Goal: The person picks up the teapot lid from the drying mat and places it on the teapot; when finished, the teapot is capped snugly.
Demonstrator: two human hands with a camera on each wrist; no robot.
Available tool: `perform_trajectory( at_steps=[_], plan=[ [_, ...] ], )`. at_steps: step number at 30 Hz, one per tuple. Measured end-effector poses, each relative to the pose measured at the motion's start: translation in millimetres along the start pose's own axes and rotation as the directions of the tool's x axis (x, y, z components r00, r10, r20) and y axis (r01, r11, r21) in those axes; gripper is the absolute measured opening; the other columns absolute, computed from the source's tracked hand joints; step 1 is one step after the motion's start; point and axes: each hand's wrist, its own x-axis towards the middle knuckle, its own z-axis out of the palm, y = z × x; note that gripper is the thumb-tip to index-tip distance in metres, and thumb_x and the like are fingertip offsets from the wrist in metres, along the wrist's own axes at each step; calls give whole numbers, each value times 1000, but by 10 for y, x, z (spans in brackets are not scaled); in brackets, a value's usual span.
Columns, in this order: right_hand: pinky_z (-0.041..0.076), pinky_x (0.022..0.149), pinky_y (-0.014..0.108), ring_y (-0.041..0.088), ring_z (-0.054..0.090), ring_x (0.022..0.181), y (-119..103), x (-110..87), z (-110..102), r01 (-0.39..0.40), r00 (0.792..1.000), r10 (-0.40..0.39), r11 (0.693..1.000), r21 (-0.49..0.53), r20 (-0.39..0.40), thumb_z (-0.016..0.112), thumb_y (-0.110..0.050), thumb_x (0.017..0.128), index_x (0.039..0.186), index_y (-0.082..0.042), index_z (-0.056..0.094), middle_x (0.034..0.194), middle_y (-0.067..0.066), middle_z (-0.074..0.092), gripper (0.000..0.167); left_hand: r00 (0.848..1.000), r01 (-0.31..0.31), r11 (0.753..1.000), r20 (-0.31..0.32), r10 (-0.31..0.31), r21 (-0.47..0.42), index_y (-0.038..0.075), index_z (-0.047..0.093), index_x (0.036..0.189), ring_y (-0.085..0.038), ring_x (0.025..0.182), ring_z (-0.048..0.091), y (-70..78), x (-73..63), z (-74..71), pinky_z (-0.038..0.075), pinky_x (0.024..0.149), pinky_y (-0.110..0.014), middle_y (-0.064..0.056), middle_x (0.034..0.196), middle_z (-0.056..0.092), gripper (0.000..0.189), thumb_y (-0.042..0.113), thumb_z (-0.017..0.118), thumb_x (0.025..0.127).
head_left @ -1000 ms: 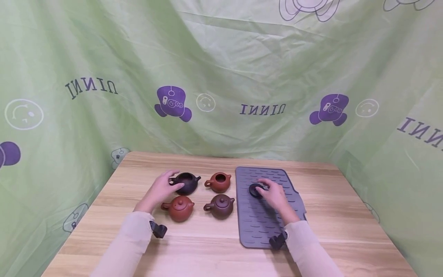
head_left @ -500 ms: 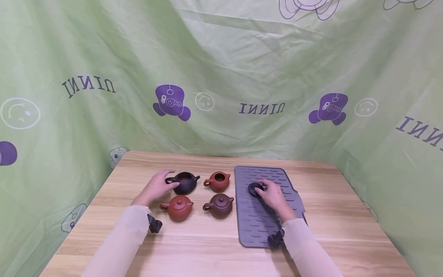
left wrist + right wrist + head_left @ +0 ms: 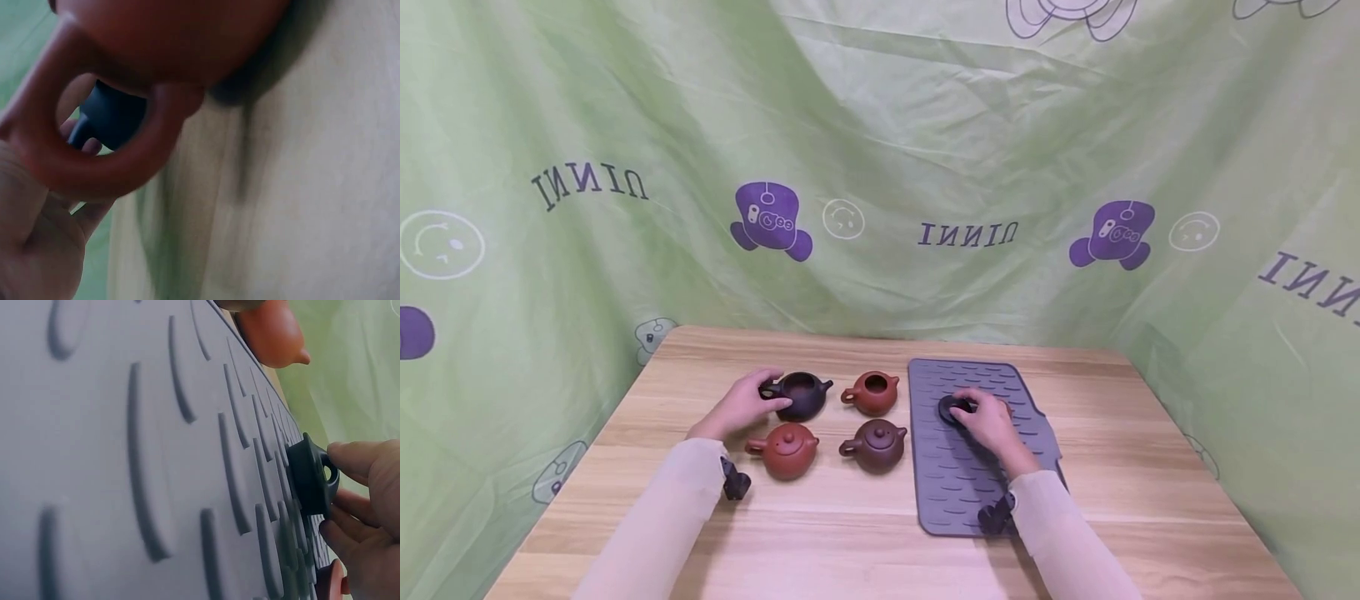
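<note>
Black round clay lid point(image 3: 312, 478) sits on or just above the grey ribbed rubbery mat point(image 3: 947, 492), pinched in the right hand point(image 3: 990, 419). Over the last half second that hand has barely moved, while the left hand point(image 3: 741, 408) has edged slightly closer to the black round clay teapot point(image 3: 807, 401) and appears to grip its handle; both pieces seem steadied but remain apart. The lid's knob points up; being round, it has no long axis, whereas the teapot's runs left to right, spout rightward.
</note>
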Motion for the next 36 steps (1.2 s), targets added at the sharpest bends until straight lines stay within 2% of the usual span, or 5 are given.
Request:
perform_trajectory(
  at_steps=[7, 14, 25, 36],
  plan=[
    [43, 94, 50, 38, 57, 113, 27, 13, -9, -10, 1000, 10, 1000, 14, 8, 75, -19, 85, 107, -8, 72, 117, 18, 65, 25, 999, 51, 998, 17, -50, -46, -3, 50, 136, -45, 125, 44, -31, 20, 28, 32, 104, -57, -28, 135, 50, 66, 27, 77, 85],
    [41, 94, 51, 38, 57, 112, 55, 39, 6, -24, 1000, 24, 1000, 17, 8, 75, -19, 85, 107, -7, 73, 115, 18, 67, 24, 999, 42, 997, 9, -41, -67, -2, 51, 136, -44, 123, 46, -59, 17, 39, 35, 102, -56, -27, 132, 52, 63, 25, 77, 85],
    [42, 96, 48, 35, 58, 110, 120, 60, 45, -84, 996, 84, 989, 124, 4, 76, -16, 84, 99, -7, 74, 111, 16, 68, 17, 999, 41, 998, -11, -41, -45, -2, 53, 134, -46, 125, 44, -58, 9, 49, 32, 104, -57, -28, 134, 50, 61, 24, 78, 85],
    [43, 92, 46, 33, 61, 105, 101, 86, 34, -74, 997, 75, 987, 146, 2, 78, -17, 82, 94, -8, 76, 105, 13, 70, 15, 999, 42, 998, -6, -43, -42, -1, 53, 133, -46, 123, 46, -62, 19, 30, 33, 103, -58, -28, 131, 52, 61, 25, 78, 84]
  ],
)
